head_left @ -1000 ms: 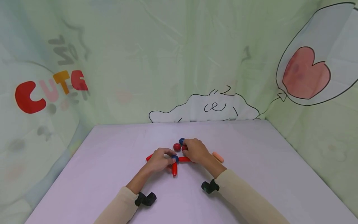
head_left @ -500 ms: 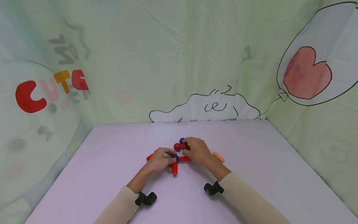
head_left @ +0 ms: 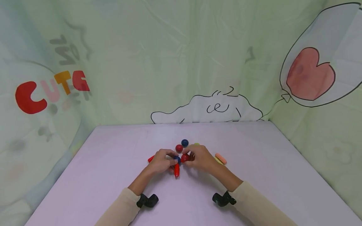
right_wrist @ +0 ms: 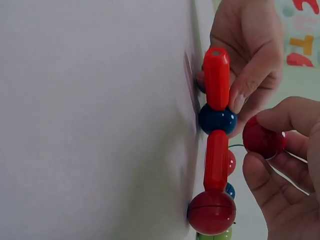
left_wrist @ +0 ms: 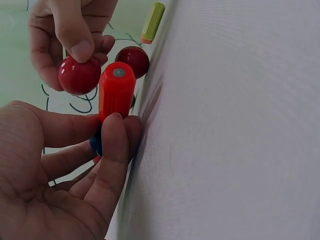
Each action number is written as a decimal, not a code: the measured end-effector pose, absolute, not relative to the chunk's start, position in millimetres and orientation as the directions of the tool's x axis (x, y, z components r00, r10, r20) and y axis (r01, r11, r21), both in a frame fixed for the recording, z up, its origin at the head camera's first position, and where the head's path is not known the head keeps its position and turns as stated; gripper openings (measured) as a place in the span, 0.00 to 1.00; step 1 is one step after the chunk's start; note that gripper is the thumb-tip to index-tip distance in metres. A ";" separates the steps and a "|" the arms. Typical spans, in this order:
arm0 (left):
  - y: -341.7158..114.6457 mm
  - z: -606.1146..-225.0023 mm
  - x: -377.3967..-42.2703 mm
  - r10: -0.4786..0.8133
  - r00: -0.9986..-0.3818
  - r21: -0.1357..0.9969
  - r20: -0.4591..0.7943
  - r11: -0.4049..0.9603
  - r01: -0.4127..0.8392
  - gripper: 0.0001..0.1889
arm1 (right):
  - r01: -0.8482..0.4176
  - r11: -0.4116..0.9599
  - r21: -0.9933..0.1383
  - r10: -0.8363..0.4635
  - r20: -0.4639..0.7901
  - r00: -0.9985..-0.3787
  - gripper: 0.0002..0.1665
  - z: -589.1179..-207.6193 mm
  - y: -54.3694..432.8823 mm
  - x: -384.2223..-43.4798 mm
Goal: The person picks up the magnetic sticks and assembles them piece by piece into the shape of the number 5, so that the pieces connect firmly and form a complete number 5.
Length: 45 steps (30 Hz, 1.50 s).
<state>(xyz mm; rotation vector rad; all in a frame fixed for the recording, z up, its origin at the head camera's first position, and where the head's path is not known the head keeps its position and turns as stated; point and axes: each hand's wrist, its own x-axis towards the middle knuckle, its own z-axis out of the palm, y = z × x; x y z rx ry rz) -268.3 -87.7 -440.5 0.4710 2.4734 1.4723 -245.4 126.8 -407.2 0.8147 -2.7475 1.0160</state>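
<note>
My left hand (head_left: 161,161) pinches a blue ball (right_wrist: 218,119) low over the table. From that ball juts a red rod (left_wrist: 117,92) with a grey metal disc in its end. A second red rod (right_wrist: 216,160) joins the blue ball to a red ball (right_wrist: 212,213), seen in the right wrist view. Between thumb and fingers, my right hand (head_left: 200,158) holds another red ball (head_left: 185,157), just right of the blue one in the head view. The right wrist view shows it apart from the blue ball. The left fingers hide part of the assembly.
Behind the hands lie a loose red ball (head_left: 179,148) and a blue ball (head_left: 184,142). An orange rod (head_left: 220,158) lies beside a yellow piece (head_left: 218,160), right of the right hand. A red piece (head_left: 151,158) pokes out left of the left hand.
My right hand has picked up a red ball from beside the loose balls and brought it nearer, next to the held blue ball. The left hand has stayed put.
</note>
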 end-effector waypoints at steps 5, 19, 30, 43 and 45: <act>-89.1 -438.6 -269.1 0.380 -0.925 0.873 -0.019 0.458 0.170 0.16 | -0.578 0.533 -0.618 -0.541 0.276 -0.795 0.16 -406.1 127.0 -233.4; -89.0 -444.9 -269.0 0.384 -0.923 0.867 -0.027 0.469 0.170 0.15 | -0.636 0.446 -0.630 -0.685 0.218 -0.696 0.13 -425.6 116.4 -210.0; -88.8 -439.8 -266.9 0.376 -0.925 0.892 -0.049 0.433 0.129 0.16 | -0.616 0.545 -0.569 -0.675 0.138 -0.725 0.19 -423.7 114.1 -203.8; -87.5 -438.5 -266.0 0.369 -0.928 0.884 -0.053 0.450 0.128 0.16 | -0.619 0.569 -0.541 -0.665 0.139 -0.734 0.17 -423.3 113.4 -201.3; -87.8 -438.8 -266.1 0.367 -0.929 0.883 -0.052 0.452 0.129 0.17 | -0.617 0.570 -0.543 -0.665 0.137 -0.735 0.18 -423.1 113.0 -201.0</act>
